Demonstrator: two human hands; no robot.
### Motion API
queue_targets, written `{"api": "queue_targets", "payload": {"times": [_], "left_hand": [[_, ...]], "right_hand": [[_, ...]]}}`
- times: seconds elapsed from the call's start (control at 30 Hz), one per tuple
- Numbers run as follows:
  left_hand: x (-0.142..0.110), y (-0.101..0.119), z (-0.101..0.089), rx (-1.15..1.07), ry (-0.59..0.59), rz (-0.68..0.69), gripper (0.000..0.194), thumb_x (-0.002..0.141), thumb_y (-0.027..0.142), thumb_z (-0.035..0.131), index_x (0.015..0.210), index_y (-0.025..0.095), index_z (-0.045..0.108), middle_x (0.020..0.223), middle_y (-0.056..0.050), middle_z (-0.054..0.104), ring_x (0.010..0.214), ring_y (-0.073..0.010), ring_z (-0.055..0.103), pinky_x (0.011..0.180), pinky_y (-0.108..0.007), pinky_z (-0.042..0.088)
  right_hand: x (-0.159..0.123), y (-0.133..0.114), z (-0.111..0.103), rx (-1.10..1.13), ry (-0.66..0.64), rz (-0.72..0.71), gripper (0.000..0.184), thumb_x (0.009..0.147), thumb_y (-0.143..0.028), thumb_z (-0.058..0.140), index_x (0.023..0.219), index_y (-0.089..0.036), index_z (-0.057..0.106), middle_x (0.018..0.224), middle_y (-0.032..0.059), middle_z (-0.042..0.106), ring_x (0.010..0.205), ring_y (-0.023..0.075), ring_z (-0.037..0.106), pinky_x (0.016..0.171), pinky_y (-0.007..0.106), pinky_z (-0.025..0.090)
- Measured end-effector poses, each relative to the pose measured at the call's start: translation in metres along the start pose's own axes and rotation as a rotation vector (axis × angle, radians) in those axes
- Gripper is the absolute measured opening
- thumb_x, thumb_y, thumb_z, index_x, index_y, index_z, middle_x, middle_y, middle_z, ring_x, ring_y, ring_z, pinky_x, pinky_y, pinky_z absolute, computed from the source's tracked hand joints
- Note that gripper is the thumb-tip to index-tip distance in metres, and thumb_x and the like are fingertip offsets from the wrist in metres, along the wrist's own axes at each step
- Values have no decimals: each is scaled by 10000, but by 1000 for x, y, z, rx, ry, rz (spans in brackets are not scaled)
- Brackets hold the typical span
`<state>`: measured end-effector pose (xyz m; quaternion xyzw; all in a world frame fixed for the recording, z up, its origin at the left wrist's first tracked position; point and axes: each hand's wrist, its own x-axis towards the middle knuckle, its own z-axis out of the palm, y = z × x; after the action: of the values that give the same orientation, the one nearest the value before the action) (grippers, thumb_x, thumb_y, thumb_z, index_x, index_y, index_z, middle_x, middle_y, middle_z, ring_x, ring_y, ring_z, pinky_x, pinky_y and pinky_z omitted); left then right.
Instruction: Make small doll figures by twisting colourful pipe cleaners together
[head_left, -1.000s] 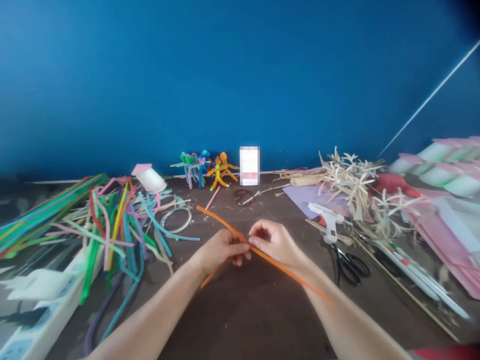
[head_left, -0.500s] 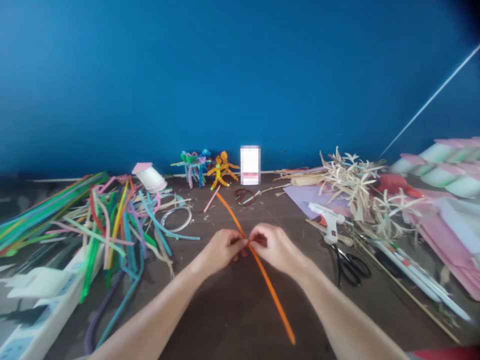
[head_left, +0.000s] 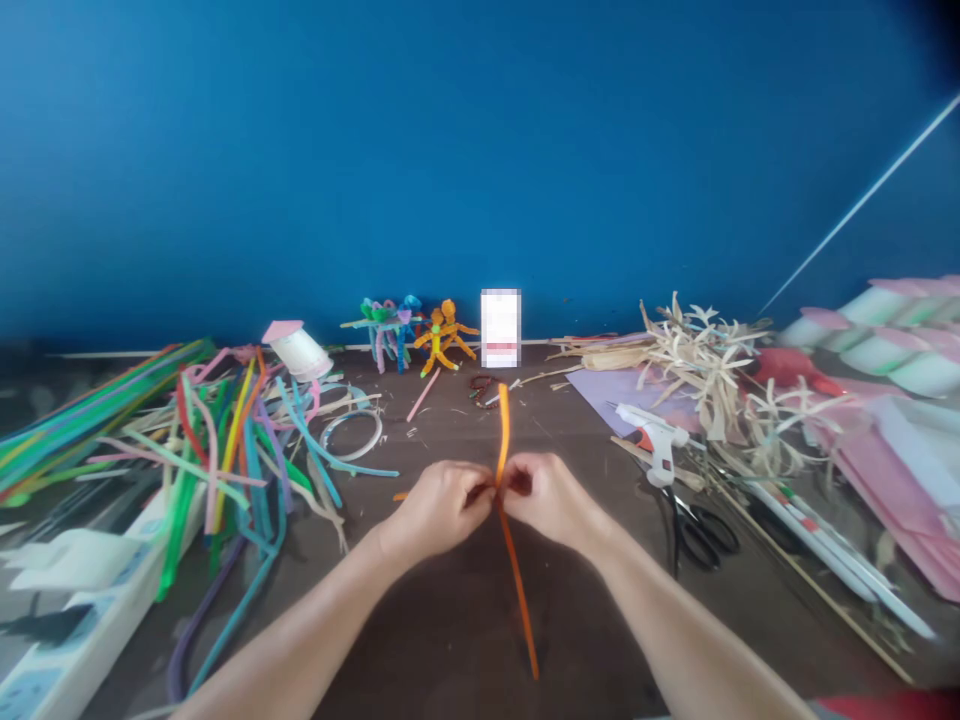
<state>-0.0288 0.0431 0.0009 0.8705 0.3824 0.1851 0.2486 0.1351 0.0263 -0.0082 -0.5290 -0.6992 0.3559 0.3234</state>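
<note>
In the middle of the dark table, my left hand (head_left: 451, 505) and my right hand (head_left: 551, 495) meet, fingertips closed in a pinch on an orange pipe cleaner (head_left: 504, 430). One stretch of it stands up above my fingers; a thinner-looking orange stretch runs down below them towards me. A short orange tip (head_left: 401, 497) sticks out behind my left hand; whether it belongs to the same pipe cleaner is hidden. Beyond my hands stand small pipe-cleaner figures, an orange and yellow pair (head_left: 442, 335) and a blue, green and purple group (head_left: 386, 332).
To the left lie many coloured pipe cleaners (head_left: 217, 450), a tape ring (head_left: 324, 440), a white cup (head_left: 300, 352) and a power strip (head_left: 124, 610). On the right are a glue gun (head_left: 658, 445), black-handled scissors (head_left: 705, 535), dried husk strips (head_left: 697, 350) and pink sheets (head_left: 877, 480).
The orange pipe cleaner's upper part has swung right and now points nearly straight up. Its lower end has shifted left. An orange tip has appeared left of my left hand.
</note>
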Motion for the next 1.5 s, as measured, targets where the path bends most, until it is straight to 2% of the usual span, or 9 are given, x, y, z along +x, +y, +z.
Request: {"api": "queue_targets", "payload": {"times": [0.2,0.4,0.7,0.97,1.1,1.2,1.27,1.37,1.5], "left_hand": [[1,-1,-5,-187,-14,38,186,760,152,457,667,164,618,646,-26,609,569,-131,531,528,-203,337],[2,-11,3,-331,-35,-117,174,716,150,467,649,155,628,559,5,579,532,-125,513,499,-195,338],[4,-10,6,-306,51,-135,147,646,116,480,552,143,589,505,31,518,507,-93,449,499,-191,304],[7,-18,-1,-784,-143,-383,170,713,264,522,674,117,600,549,-1,570,448,-68,445,441,-173,321],[5,-16,-4,-834,-100,-354,193,698,297,591,616,122,598,524,2,567,443,-58,436,432,-167,320],[3,-11,-5,-1142,-45,-406,193,655,299,649,605,121,593,476,8,546,406,-45,421,386,-153,276],[2,-6,-2,-1364,12,-437,197,619,294,685,616,121,590,466,10,543,392,-45,431,370,-149,275],[3,0,8,-1483,59,-494,199,614,277,704,644,112,597,495,-2,576,389,-46,464,378,-145,319],[6,0,25,-1428,73,-589,210,654,296,683,686,102,609,588,-28,624,446,-65,541,438,-157,396]], "right_hand": [[4,4,-2,227,-116,115,65,618,-128,528,559,-143,551,501,-52,470,476,68,396,459,175,304],[6,10,2,135,-47,55,62,609,-136,537,550,-153,530,503,-55,460,484,70,397,458,171,311],[5,11,8,165,-8,8,89,627,-101,504,575,-151,556,529,-40,497,508,83,435,487,187,338],[9,9,-4,352,-129,126,136,702,-255,579,649,-139,627,507,-38,512,463,72,413,447,190,306],[8,10,-8,549,-192,134,171,689,-305,613,634,-144,608,479,-46,489,427,63,397,426,189,301],[8,14,-12,885,-248,188,311,729,-442,550,650,-145,601,459,-31,485,367,75,399,386,213,316],[8,15,-12,1001,-189,190,298,708,-445,581,715,-149,613,508,-19,522,378,79,427,384,215,332],[9,11,-6,943,-130,155,252,644,-345,676,802,-159,614,583,-16,570,458,86,489,427,201,359],[11,8,2,709,-45,176,192,699,-326,614,677,-135,606,499,-24,539,449,82,463,444,203,350]]}}
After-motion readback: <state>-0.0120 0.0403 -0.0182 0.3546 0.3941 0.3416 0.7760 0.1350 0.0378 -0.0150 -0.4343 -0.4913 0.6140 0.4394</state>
